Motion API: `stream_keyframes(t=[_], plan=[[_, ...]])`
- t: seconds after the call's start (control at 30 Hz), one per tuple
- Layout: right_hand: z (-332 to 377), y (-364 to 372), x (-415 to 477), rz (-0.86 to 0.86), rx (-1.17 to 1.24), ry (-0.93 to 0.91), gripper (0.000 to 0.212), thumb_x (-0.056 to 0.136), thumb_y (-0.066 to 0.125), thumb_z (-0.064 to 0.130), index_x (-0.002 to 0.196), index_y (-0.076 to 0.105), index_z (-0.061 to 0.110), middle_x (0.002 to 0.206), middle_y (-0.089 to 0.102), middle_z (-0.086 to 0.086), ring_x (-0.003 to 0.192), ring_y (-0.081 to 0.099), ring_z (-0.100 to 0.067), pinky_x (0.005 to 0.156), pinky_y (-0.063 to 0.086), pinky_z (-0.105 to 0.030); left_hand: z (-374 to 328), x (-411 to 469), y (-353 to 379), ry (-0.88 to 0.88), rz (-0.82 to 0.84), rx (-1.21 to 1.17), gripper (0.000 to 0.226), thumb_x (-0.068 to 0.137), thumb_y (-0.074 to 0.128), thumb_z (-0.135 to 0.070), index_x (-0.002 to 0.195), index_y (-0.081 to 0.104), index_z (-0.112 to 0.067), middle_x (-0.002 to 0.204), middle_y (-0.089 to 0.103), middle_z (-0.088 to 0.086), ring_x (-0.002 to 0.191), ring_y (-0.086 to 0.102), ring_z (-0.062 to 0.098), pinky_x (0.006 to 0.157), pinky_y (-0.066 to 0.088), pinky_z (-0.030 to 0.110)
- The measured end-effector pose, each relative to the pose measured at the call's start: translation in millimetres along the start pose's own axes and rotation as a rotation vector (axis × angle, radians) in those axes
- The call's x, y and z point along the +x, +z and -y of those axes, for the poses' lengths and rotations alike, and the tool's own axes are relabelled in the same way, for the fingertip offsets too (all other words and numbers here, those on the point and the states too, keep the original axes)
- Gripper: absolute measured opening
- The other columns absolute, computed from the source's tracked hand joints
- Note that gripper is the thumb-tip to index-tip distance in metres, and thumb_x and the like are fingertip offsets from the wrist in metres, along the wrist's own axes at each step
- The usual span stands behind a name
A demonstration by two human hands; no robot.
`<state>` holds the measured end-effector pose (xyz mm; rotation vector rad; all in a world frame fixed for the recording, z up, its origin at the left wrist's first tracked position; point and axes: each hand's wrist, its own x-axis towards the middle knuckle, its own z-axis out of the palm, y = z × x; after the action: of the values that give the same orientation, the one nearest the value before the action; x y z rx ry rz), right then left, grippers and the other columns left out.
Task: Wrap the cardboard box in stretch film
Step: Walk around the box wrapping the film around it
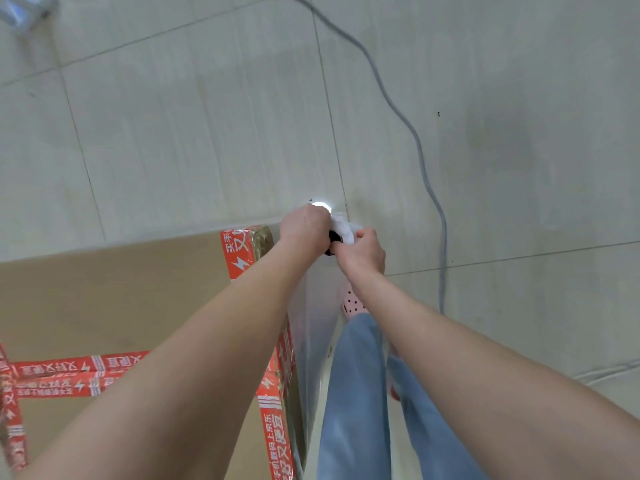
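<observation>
While both hands grip the film roll (341, 230) past the box corner — film runs down the right side.
Left hand (304, 225) and right hand (362, 252) have fingers curled tight on the roll's ends. Cardboard box (121, 299) sits lower left on the floor. Keep tension even, hug the corner closely — grey cable (420, 150) lies ahead underfoot, a likely trip risk.

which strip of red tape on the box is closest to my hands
The red tape strip at the cardboard box's far right corner, just beside the left hand; the other strips lie lower, nearer you.
</observation>
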<state>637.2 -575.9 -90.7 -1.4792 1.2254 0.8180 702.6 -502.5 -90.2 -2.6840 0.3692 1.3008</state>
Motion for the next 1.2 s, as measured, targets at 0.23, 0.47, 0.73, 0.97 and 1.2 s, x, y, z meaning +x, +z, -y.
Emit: stream_keyframes(t=[0.23, 0.47, 0.73, 0.97, 1.2], plan=[[20.6, 8.6, 4.2, -0.006, -0.163, -0.129, 0.031, 0.078, 0.065, 0.024, 0.108, 0.057, 0.021, 0.093, 0.057, 0.000, 0.083, 0.056, -0.025, 0.067, 0.043, -0.027, 18.9, 17.2, -12.3, 0.068, 0.010, -0.048, 0.035, 0.083, 0.056, -0.009, 0.117, 0.059, -0.012, 0.109, 0.061, 0.010, 0.094, 0.061, 0.029, 0.065, 0.041, 0.030], [45.5, 21.4, 7.7, -0.115, -0.284, -0.342, 0.031, 0.081, 0.060, 0.019, 0.112, 0.057, 0.022, 0.109, 0.062, 0.002, 0.096, 0.059, -0.023, 0.071, 0.039, -0.027, 48.7, 18.6, -26.5, -0.083, -0.009, -0.280, 0.013, 0.085, 0.055, -0.020, 0.088, 0.056, -0.007, 0.090, 0.058, 0.009, 0.082, 0.056, 0.029, 0.063, 0.039, 0.028], [55.9, 33.5, 13.8, -0.126, -0.184, -0.218, 0.027, 0.078, 0.065, 0.023, 0.096, 0.045, 0.025, 0.110, 0.056, -0.001, 0.077, 0.055, -0.023, 0.065, 0.038, -0.027, 53.6, 24.4, -30.7, 0.050, -0.136, -0.215, 0.035, 0.086, 0.054, -0.014, 0.121, 0.056, -0.014, 0.114, 0.059, 0.008, 0.107, 0.056, 0.028, 0.076, 0.045, 0.034], [83.9, 41.4, 24.5, -0.121, -0.404, -0.373, 0.033, 0.079, 0.058, 0.016, 0.110, 0.060, 0.025, 0.112, 0.060, 0.001, 0.097, 0.058, -0.022, 0.071, 0.037, -0.024, 74.9, 36.4, -36.3, -0.064, -0.186, -0.348, 0.023, 0.082, 0.058, -0.018, 0.102, 0.061, -0.008, 0.096, 0.062, 0.009, 0.093, 0.059, 0.030, 0.065, 0.042, 0.030], [101.5, 58.9, 22.6, -0.108, -0.271, -0.370, 0.034, 0.081, 0.064, 0.023, 0.114, 0.055, 0.020, 0.117, 0.057, 0.001, 0.101, 0.058, -0.019, 0.075, 0.037, -0.024, 104.1, 37.8, -42.4, -0.284, -0.146, -0.565, 0.024, 0.080, 0.061, -0.024, 0.069, 0.047, -0.008, 0.078, 0.059, 0.012, 0.076, 0.057, 0.030, 0.057, 0.036, 0.029]])
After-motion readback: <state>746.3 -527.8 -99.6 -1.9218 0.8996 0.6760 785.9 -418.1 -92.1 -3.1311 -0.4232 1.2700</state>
